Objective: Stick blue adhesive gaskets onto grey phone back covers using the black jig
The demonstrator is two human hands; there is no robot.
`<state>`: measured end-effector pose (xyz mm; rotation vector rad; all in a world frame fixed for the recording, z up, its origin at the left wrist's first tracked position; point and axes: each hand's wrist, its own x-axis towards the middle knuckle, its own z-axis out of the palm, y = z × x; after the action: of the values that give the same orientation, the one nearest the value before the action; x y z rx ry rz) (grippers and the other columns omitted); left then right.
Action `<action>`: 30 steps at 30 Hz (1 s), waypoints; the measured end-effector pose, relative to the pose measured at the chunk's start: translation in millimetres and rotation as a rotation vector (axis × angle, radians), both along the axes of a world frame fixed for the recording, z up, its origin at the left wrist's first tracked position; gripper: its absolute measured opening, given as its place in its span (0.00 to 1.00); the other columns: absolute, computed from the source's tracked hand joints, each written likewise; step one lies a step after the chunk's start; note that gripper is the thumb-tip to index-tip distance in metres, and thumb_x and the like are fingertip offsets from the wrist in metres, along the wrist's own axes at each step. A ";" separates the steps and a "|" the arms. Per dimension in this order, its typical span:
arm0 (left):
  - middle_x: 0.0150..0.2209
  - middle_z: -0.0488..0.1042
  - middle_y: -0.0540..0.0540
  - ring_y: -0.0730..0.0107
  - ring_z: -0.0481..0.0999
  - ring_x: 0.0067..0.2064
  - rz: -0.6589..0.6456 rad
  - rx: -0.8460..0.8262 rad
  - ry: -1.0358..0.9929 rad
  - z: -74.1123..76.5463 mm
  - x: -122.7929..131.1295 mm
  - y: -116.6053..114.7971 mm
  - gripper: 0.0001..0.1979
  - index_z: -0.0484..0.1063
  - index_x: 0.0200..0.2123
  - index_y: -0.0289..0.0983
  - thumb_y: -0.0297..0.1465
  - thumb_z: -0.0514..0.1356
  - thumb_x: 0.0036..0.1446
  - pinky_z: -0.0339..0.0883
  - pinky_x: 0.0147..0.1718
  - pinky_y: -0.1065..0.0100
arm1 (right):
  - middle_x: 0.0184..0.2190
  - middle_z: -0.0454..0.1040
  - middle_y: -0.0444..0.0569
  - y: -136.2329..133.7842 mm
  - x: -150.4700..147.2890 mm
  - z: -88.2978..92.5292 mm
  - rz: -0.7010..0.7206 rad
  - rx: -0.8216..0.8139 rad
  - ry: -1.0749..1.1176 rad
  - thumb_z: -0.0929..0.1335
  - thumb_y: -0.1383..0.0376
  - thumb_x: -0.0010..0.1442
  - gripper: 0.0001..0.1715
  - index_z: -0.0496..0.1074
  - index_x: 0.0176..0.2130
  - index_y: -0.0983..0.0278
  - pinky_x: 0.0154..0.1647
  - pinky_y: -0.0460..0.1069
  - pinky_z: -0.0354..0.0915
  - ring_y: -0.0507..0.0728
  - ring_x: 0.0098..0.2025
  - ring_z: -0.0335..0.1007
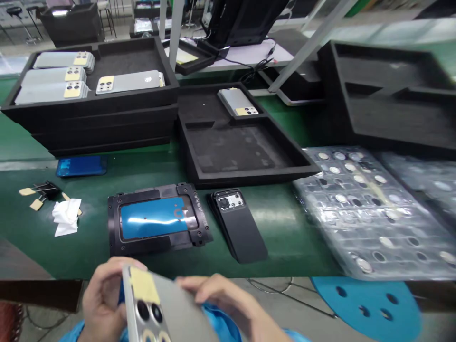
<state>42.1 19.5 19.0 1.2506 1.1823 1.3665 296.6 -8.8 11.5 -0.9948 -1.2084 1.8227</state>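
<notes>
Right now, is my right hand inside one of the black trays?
No, the right hand is at the edge of the grey phone panel, whose camera end the left hand holds.

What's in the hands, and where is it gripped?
A grey phone-shaped piece: left hand at its camera end, right hand at its far long edge.

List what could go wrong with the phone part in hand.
The left hand holds the grey phone part in front of the green table, the right hand touching it; a slip could drop it.
Bare fingers might smudge its surface.
The dark panels lie unevenly stacked; a knock could slide them.
</notes>
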 end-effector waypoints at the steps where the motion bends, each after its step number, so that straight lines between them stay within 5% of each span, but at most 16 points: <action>1: 0.38 0.85 0.45 0.59 0.85 0.39 0.021 0.034 0.046 0.7 -5.9 7.1 0.13 0.81 0.44 0.45 0.40 0.72 0.56 0.81 0.37 0.66 | 0.62 0.75 0.60 3.8 9.9 8.2 -0.033 0.093 -0.178 0.81 0.51 0.51 0.31 0.74 0.50 0.55 0.64 0.66 0.67 0.71 0.66 0.69; 4: 0.42 0.84 0.47 0.67 0.83 0.45 0.106 0.018 0.159 4.6 -19.3 26.9 0.07 0.81 0.44 0.44 0.35 0.67 0.62 0.78 0.46 0.72 | 0.64 0.74 0.56 21.1 29.9 27.3 -0.108 0.417 -0.549 0.78 0.59 0.58 0.26 0.71 0.54 0.53 0.62 0.63 0.71 0.69 0.67 0.68; 9: 0.57 0.78 0.42 0.62 0.77 0.61 0.192 -0.076 0.232 -2.5 -26.7 50.1 0.10 0.79 0.46 0.41 0.38 0.65 0.63 0.69 0.60 0.66 | 0.63 0.75 0.56 70.0 33.0 28.6 -0.120 0.737 -0.739 0.73 0.60 0.65 0.24 0.65 0.57 0.55 0.64 0.65 0.70 0.68 0.66 0.70; 12: 0.64 0.72 0.39 0.55 0.69 0.68 0.192 -0.147 0.214 -10.9 -24.3 62.5 0.16 0.77 0.48 0.40 0.42 0.65 0.62 0.62 0.67 0.58 | 0.64 0.74 0.57 97.4 30.9 19.2 -0.078 0.739 -0.768 0.72 0.56 0.65 0.25 0.65 0.58 0.56 0.68 0.70 0.64 0.69 0.68 0.66; 16: 0.69 0.64 0.38 0.52 0.59 0.73 0.162 -0.208 0.172 -16.6 -16.6 75.4 0.20 0.74 0.52 0.40 0.44 0.65 0.61 0.56 0.70 0.54 | 0.65 0.73 0.56 116.6 27.8 10.2 -0.006 0.702 -0.780 0.72 0.50 0.66 0.33 0.62 0.64 0.55 0.64 0.65 0.71 0.68 0.68 0.66; 22: 0.71 0.61 0.37 0.49 0.62 0.72 0.097 -0.270 0.081 -17.8 -8.8 80.8 0.26 0.70 0.57 0.40 0.45 0.66 0.59 0.62 0.67 0.53 | 0.66 0.71 0.55 123.8 23.9 9.5 0.080 0.744 -0.817 0.71 0.52 0.67 0.38 0.54 0.68 0.54 0.61 0.62 0.74 0.67 0.68 0.67; 30: 0.73 0.57 0.36 0.49 0.62 0.71 0.074 -0.337 0.024 -14.3 -6.1 82.1 0.29 0.68 0.56 0.40 0.37 0.70 0.53 0.67 0.64 0.55 | 0.65 0.72 0.55 127.4 28.7 6.8 0.102 0.712 -0.799 0.72 0.52 0.66 0.38 0.55 0.67 0.55 0.62 0.63 0.73 0.67 0.69 0.66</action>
<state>36.1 101.6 4.7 0.9933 1.4200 1.1476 325.3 118.6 18.4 -1.2545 -2.2003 0.8792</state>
